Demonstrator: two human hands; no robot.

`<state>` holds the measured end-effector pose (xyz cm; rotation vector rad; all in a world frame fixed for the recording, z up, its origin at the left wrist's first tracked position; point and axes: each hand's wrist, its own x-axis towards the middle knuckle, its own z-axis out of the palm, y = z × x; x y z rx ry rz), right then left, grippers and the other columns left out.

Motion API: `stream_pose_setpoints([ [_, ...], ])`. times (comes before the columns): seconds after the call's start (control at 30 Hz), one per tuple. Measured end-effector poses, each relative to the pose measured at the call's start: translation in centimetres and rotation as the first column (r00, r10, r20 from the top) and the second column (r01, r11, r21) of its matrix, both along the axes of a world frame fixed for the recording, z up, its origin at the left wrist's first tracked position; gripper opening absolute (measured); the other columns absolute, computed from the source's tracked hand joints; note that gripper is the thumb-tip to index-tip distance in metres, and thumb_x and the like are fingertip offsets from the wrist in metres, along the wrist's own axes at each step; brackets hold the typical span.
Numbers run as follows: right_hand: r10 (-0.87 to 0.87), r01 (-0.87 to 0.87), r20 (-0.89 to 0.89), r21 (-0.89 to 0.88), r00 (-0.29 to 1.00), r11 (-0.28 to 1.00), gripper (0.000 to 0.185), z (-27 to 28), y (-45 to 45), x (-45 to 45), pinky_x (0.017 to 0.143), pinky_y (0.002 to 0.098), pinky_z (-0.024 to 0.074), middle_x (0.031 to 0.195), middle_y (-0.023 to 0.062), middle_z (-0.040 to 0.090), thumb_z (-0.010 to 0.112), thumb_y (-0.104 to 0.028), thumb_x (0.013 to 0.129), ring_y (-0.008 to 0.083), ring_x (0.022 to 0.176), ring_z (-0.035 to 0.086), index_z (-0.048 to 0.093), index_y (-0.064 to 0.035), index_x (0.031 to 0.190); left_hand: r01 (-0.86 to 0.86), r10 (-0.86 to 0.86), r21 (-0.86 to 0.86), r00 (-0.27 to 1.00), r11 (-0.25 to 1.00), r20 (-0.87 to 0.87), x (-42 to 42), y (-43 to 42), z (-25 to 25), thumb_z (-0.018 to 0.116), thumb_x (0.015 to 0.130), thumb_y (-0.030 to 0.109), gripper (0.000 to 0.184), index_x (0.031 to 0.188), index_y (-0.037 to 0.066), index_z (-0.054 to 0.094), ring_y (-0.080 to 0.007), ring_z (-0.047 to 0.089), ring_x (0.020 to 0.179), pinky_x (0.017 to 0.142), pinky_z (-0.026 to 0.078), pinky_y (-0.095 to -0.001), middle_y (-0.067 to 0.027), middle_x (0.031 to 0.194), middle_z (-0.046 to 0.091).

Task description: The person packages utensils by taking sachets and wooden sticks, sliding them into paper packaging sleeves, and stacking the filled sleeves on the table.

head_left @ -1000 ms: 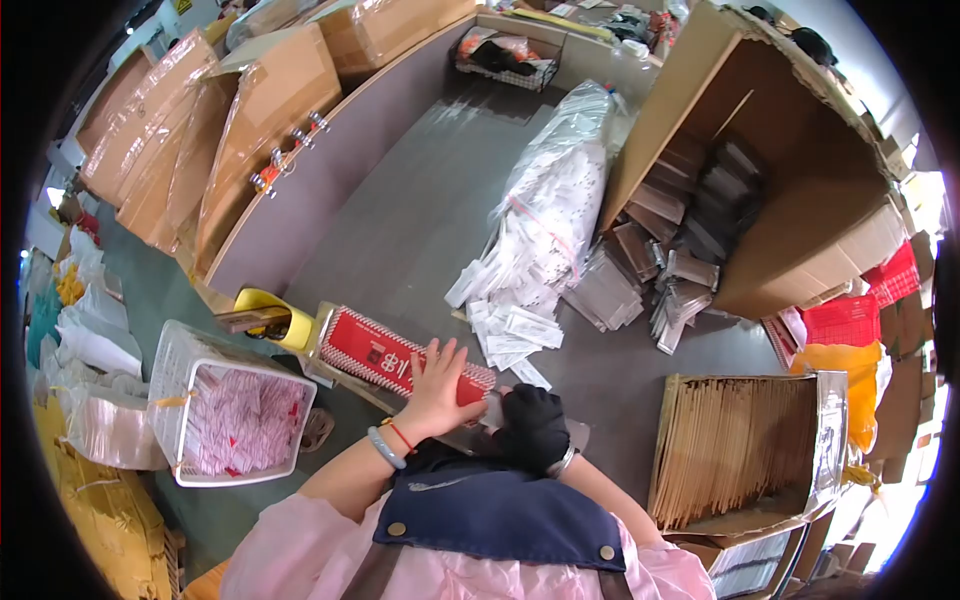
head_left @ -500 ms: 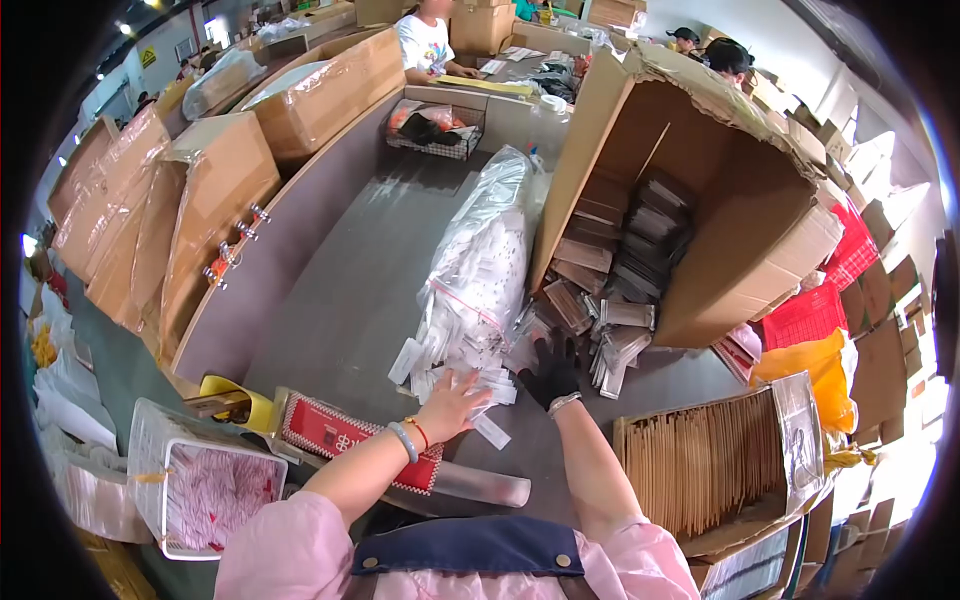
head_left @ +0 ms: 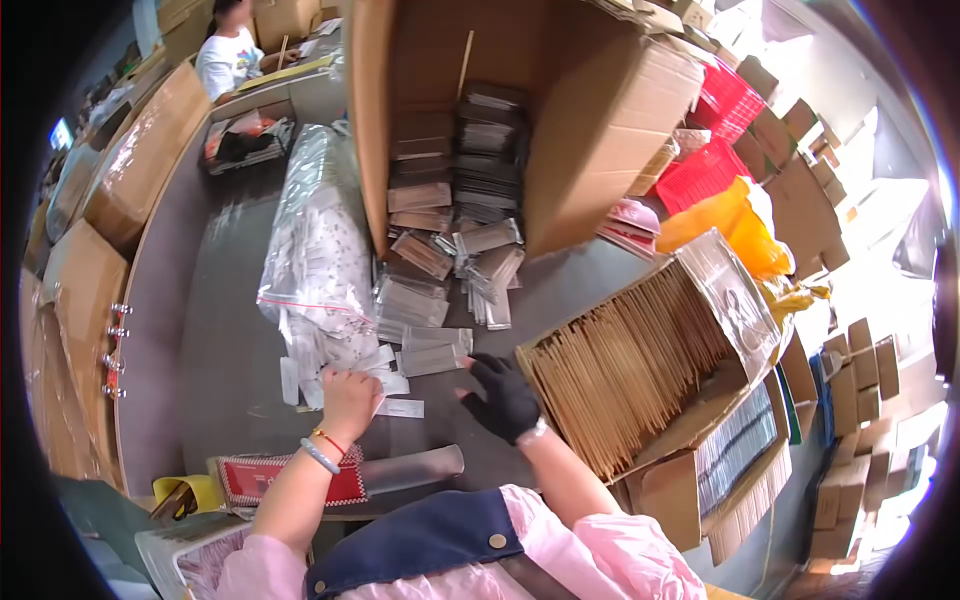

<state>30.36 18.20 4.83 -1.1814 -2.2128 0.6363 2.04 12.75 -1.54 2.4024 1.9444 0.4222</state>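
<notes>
My left hand (head_left: pixel 350 403), bare, with a bracelet and a red cord at the wrist, rests with curled fingers on loose white slips (head_left: pixel 401 408). Its fingertips hide whatever they hold. Behind it lies a clear plastic bag (head_left: pixel 318 225) full of small printed white packets, its mouth towards me. My right hand (head_left: pixel 505 398), in a black glove with some fingertips bare, is spread over the table with nothing seen in it. Just left of it are flat clear packets (head_left: pixel 432 358), part of a pile spilling from a large tipped carton (head_left: pixel 600 130).
An open box of upright brown cards (head_left: pixel 620 370) stands at right. A red patterned box (head_left: pixel 260 478) and a clear tube (head_left: pixel 415 470) lie along the front edge. A wire basket (head_left: pixel 248 150) sits at the back left. Beyond the partition, a person (head_left: pixel 235 60) works.
The view has swung right, bringing the carton to the middle. My left fingers have gone from spread to curled on the slips. My right hand has drawn back from the pile towards the card box.
</notes>
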Motion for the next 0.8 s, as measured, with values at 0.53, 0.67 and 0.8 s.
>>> stream_pose_setpoints([
  [0.53,-0.741,0.605,0.314,0.432,0.594,0.669,0.034,-4.4,-0.6,26.0,0.088,0.0468,0.0477,0.107,0.0180,0.064,0.066,-0.028,0.080,0.0374,0.104,0.059,0.065,-0.0058,0.107,0.121,-0.112,-0.004,0.929,0.993,0.353,3.2,3.5,2.1,0.061,0.081,0.005,0.010,0.090,0.004,0.065,-0.0356,0.063,0.082,0.073,0.049,-0.0466,-0.0158,0.085,0.064],
  [0.67,-0.693,0.645,0.472,0.293,0.545,0.706,0.029,-4.1,0.6,24.8,0.083,0.0484,0.0471,0.100,0.0154,0.061,0.064,-0.026,0.081,0.0374,0.096,0.058,0.062,-0.0053,0.100,0.212,-0.229,0.087,0.901,0.973,0.368,6.4,6.3,0.0,0.067,0.079,0.009,0.019,0.098,0.006,0.063,-0.0341,0.058,0.099,0.082,0.048,-0.0447,-0.0136,0.101,0.061],
  [0.8,-0.641,0.718,0.670,0.227,0.375,0.658,0.027,-3.5,1.0,23.9,0.087,0.0465,0.0468,0.101,0.0181,0.064,0.065,-0.021,0.083,0.0385,0.100,0.059,0.066,-0.0032,0.104,0.106,-0.102,-0.016,0.979,0.994,0.179,8.1,6.4,-0.6,0.077,0.073,0.017,0.041,0.110,0.010,0.061,-0.0333,0.052,0.109,0.086,0.044,-0.0462,-0.0106,0.113,0.057],
])
